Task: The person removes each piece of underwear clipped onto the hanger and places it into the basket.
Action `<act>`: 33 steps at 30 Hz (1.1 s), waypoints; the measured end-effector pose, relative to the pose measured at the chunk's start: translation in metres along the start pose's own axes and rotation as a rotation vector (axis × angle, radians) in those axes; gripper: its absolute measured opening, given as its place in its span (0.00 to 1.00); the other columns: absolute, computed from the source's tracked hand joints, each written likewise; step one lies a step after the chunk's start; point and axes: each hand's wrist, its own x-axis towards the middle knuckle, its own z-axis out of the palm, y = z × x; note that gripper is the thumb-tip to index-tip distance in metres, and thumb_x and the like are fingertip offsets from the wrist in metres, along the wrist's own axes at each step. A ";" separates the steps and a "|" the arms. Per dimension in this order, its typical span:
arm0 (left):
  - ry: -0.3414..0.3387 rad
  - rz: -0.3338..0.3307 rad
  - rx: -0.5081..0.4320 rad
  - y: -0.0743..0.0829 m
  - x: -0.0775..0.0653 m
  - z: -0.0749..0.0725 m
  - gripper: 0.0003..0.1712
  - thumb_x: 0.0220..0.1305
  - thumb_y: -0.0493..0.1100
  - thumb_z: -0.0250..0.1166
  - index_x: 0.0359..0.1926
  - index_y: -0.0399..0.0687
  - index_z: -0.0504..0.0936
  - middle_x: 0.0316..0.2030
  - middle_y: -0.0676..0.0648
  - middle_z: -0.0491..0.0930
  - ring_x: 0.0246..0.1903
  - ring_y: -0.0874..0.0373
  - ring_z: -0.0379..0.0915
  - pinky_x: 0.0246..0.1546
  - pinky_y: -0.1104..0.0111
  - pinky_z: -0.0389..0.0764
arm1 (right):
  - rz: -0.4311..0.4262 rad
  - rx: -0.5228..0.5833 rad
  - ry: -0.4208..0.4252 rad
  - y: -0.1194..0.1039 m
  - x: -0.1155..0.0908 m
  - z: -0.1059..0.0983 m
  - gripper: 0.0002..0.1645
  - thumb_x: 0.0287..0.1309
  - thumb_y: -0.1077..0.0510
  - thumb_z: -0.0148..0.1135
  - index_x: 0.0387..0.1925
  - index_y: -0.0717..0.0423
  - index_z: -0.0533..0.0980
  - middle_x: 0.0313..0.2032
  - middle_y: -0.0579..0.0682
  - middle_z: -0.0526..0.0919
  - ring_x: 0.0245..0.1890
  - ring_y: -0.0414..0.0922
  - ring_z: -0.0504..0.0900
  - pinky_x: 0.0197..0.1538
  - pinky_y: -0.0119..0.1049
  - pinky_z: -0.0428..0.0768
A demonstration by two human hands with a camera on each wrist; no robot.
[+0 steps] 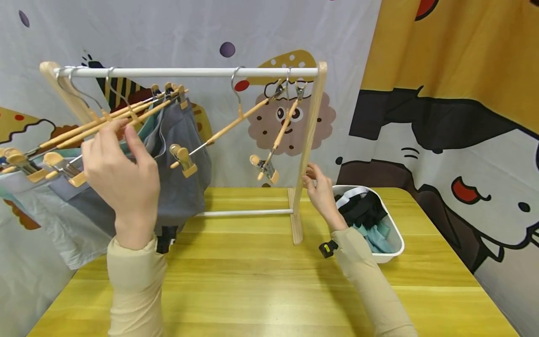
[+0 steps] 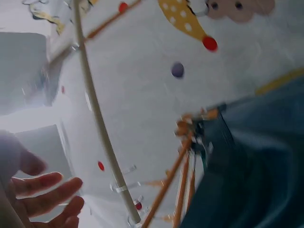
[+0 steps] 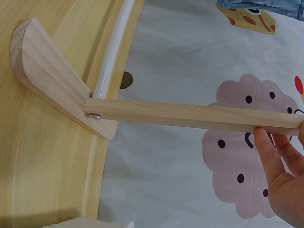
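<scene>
One rack (image 1: 185, 72), 10 o'clock on counter (image 1: 252, 290). Five hangers (image 1: 227, 128): two bare, three clothed. Left hand (image 1: 122, 168): fingers loosely parted, empty, near clothed three. Right hand (image 1: 322, 192): fingers extended, touching one post (image 1: 312, 126). One bin (image 1: 385, 257), 4 o'clock.

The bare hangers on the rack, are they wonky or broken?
A little wonky: the hanger nearest the right post and its bare neighbour are turned at different angles, so they don't line up. I can't see anything broken on either.

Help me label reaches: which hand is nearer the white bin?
Right. The right hand is just left of the white bin, at the upright post; the left hand is farther left, by the hangers.
</scene>
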 end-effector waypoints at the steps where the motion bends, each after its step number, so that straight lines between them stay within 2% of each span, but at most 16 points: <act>1: -0.023 -0.014 0.051 -0.005 0.003 0.001 0.19 0.70 0.46 0.50 0.46 0.35 0.80 0.42 0.36 0.83 0.42 0.35 0.70 0.48 0.50 0.67 | 0.001 -0.002 -0.002 0.000 0.000 0.000 0.19 0.65 0.63 0.52 0.57 0.62 0.70 0.49 0.65 0.81 0.48 0.58 0.82 0.43 0.46 0.84; 5: -0.144 -0.054 0.242 -0.021 0.014 0.005 0.21 0.71 0.45 0.47 0.54 0.37 0.76 0.50 0.34 0.79 0.50 0.34 0.67 0.55 0.47 0.64 | 0.003 -0.008 0.002 0.001 0.000 0.000 0.19 0.65 0.63 0.52 0.57 0.61 0.70 0.50 0.64 0.81 0.48 0.59 0.81 0.43 0.46 0.84; 8: -0.237 -0.080 0.346 -0.029 0.021 0.009 0.22 0.72 0.45 0.47 0.58 0.35 0.73 0.55 0.33 0.76 0.55 0.33 0.64 0.57 0.44 0.61 | -0.002 -0.008 0.008 0.002 0.000 0.000 0.19 0.66 0.64 0.52 0.57 0.61 0.70 0.50 0.64 0.81 0.48 0.59 0.81 0.43 0.47 0.84; 11: -0.319 -0.098 0.420 -0.033 0.025 0.012 0.22 0.71 0.43 0.49 0.58 0.33 0.72 0.56 0.31 0.74 0.55 0.31 0.63 0.58 0.43 0.59 | -0.009 0.001 0.006 0.002 0.000 0.000 0.19 0.65 0.65 0.53 0.57 0.60 0.70 0.49 0.64 0.81 0.48 0.59 0.81 0.43 0.46 0.84; 14: -0.362 -0.118 0.461 -0.035 0.028 0.015 0.22 0.70 0.43 0.51 0.58 0.33 0.72 0.56 0.30 0.73 0.55 0.31 0.63 0.58 0.42 0.58 | -0.012 0.011 0.000 0.002 -0.001 0.001 0.19 0.65 0.66 0.53 0.57 0.60 0.70 0.50 0.65 0.80 0.48 0.58 0.81 0.43 0.45 0.84; 17: -0.362 -0.121 0.470 -0.038 0.031 0.018 0.20 0.70 0.43 0.51 0.55 0.32 0.75 0.52 0.29 0.74 0.52 0.31 0.64 0.56 0.43 0.60 | -0.009 0.019 0.003 0.002 -0.001 0.001 0.19 0.65 0.65 0.53 0.57 0.60 0.70 0.50 0.65 0.80 0.48 0.58 0.81 0.43 0.45 0.84; 22: -0.313 -0.092 0.430 -0.046 0.032 0.022 0.17 0.69 0.41 0.53 0.47 0.31 0.80 0.44 0.29 0.79 0.46 0.31 0.68 0.50 0.45 0.64 | 0.003 0.013 0.002 0.002 -0.001 0.001 0.20 0.65 0.65 0.53 0.58 0.61 0.70 0.50 0.65 0.80 0.48 0.58 0.81 0.43 0.45 0.84; 33: -0.239 -0.048 0.380 -0.050 0.033 0.025 0.15 0.67 0.39 0.54 0.43 0.32 0.83 0.41 0.33 0.82 0.42 0.34 0.70 0.46 0.46 0.68 | 0.022 0.000 -0.004 0.002 -0.001 0.001 0.19 0.66 0.64 0.52 0.58 0.60 0.70 0.51 0.64 0.80 0.49 0.58 0.81 0.44 0.45 0.84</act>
